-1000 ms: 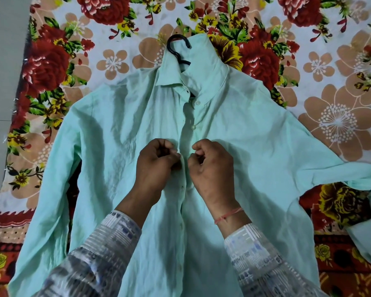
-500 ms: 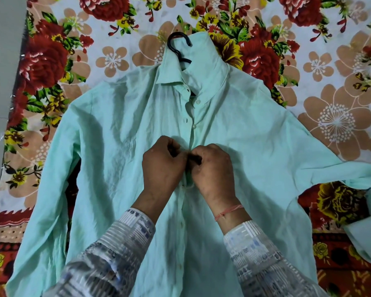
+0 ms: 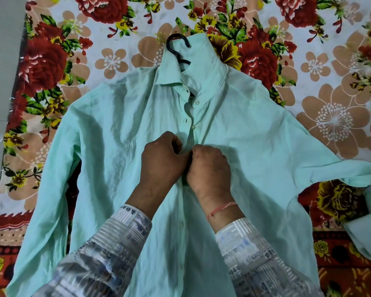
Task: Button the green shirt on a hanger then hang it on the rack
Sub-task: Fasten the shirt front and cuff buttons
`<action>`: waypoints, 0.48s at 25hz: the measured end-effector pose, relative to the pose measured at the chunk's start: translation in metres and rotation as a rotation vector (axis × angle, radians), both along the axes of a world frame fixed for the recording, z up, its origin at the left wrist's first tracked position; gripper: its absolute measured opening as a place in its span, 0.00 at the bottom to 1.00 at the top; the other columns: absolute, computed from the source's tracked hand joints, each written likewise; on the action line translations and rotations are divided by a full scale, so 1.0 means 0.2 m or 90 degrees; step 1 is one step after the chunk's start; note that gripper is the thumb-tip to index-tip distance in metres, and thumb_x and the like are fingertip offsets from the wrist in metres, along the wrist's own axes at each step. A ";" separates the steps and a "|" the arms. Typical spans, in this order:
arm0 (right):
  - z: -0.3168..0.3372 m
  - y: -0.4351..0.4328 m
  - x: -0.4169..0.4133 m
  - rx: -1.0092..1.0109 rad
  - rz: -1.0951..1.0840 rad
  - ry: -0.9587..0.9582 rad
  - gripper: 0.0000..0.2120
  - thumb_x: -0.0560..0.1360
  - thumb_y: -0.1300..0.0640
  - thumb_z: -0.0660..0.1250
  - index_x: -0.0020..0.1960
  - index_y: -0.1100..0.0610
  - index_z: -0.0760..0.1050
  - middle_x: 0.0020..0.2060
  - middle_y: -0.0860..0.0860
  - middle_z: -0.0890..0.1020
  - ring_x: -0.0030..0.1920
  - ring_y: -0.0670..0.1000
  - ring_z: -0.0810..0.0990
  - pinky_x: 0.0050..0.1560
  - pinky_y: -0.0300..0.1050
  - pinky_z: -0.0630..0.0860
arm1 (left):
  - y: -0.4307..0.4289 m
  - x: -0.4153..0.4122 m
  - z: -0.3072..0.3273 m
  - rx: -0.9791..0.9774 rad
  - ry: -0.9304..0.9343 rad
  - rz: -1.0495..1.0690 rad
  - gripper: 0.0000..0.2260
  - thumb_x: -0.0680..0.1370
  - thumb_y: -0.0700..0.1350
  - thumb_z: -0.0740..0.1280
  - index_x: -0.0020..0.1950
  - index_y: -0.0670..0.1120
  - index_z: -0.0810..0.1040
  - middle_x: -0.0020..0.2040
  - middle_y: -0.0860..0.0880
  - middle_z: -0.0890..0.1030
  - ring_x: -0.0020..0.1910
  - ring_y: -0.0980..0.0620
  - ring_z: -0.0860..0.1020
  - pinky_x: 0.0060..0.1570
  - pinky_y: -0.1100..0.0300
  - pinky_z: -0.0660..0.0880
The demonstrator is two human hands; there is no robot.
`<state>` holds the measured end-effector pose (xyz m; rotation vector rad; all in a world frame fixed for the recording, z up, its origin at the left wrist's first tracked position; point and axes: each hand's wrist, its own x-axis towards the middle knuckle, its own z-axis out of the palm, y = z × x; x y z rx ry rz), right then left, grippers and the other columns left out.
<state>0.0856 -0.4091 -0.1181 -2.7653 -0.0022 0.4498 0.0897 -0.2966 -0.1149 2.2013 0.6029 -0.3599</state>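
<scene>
The pale green shirt (image 3: 255, 146) lies front up on a flowered sheet, sleeves spread to both sides. A black hanger (image 3: 177, 47) is inside it, its hook sticking out above the collar. Two white buttons near the collar sit beside an open placket. My left hand (image 3: 162, 159) and my right hand (image 3: 208, 166) are pressed together at mid-chest, fingers curled, each pinching an edge of the shirt's front placket. The button between them is hidden by my knuckles. More buttons run down the placket below my wrists.
The flowered sheet (image 3: 330, 116) covers the surface all round the shirt. Bare grey floor (image 3: 0, 82) shows along the left edge. The shirt's right sleeve (image 3: 368, 221) folds back at the far right. No rack is in view.
My hands have closed together from a small gap until they touch at the placket, and they have shifted slightly up the shirt. The shirt and hanger lie as before.
</scene>
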 end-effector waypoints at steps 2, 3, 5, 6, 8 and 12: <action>-0.01 0.01 -0.01 0.014 -0.019 -0.016 0.08 0.74 0.64 0.62 0.45 0.57 0.79 0.42 0.56 0.84 0.45 0.60 0.83 0.43 0.49 0.75 | 0.00 0.03 0.01 -0.029 0.030 0.010 0.07 0.71 0.49 0.77 0.44 0.51 0.81 0.39 0.55 0.83 0.40 0.55 0.81 0.38 0.59 0.77; -0.02 0.02 -0.02 0.028 -0.028 -0.030 0.06 0.74 0.63 0.63 0.43 0.57 0.79 0.39 0.55 0.84 0.42 0.60 0.83 0.41 0.48 0.73 | 0.00 0.04 0.00 -0.050 0.037 0.022 0.06 0.71 0.47 0.77 0.44 0.52 0.81 0.39 0.55 0.84 0.40 0.54 0.82 0.39 0.59 0.78; -0.04 0.01 -0.03 0.080 -0.072 -0.072 0.07 0.74 0.60 0.67 0.37 0.57 0.77 0.32 0.54 0.81 0.35 0.59 0.80 0.36 0.45 0.71 | 0.01 0.03 -0.02 -0.079 0.030 0.048 0.06 0.72 0.42 0.75 0.44 0.52 0.82 0.40 0.54 0.85 0.42 0.53 0.84 0.40 0.58 0.79; -0.05 0.00 -0.03 0.127 -0.118 -0.091 0.08 0.74 0.60 0.68 0.36 0.57 0.78 0.30 0.52 0.81 0.33 0.57 0.80 0.35 0.45 0.73 | 0.02 0.02 -0.03 -0.099 0.025 0.070 0.07 0.72 0.39 0.74 0.44 0.51 0.83 0.41 0.54 0.85 0.42 0.53 0.84 0.41 0.57 0.80; -0.07 -0.03 -0.02 0.237 -0.217 -0.092 0.06 0.73 0.58 0.71 0.38 0.56 0.83 0.31 0.49 0.85 0.34 0.52 0.83 0.40 0.46 0.80 | 0.05 -0.03 -0.06 -0.191 0.023 0.139 0.09 0.73 0.36 0.75 0.44 0.51 0.82 0.40 0.53 0.86 0.41 0.52 0.84 0.46 0.51 0.83; -0.07 -0.03 -0.01 0.439 -0.388 0.048 0.05 0.67 0.52 0.75 0.42 0.46 0.87 0.33 0.45 0.87 0.37 0.49 0.88 0.48 0.55 0.86 | 0.10 -0.11 -0.10 -0.349 0.014 0.219 0.11 0.74 0.34 0.78 0.44 0.49 0.82 0.40 0.48 0.85 0.41 0.50 0.83 0.53 0.46 0.84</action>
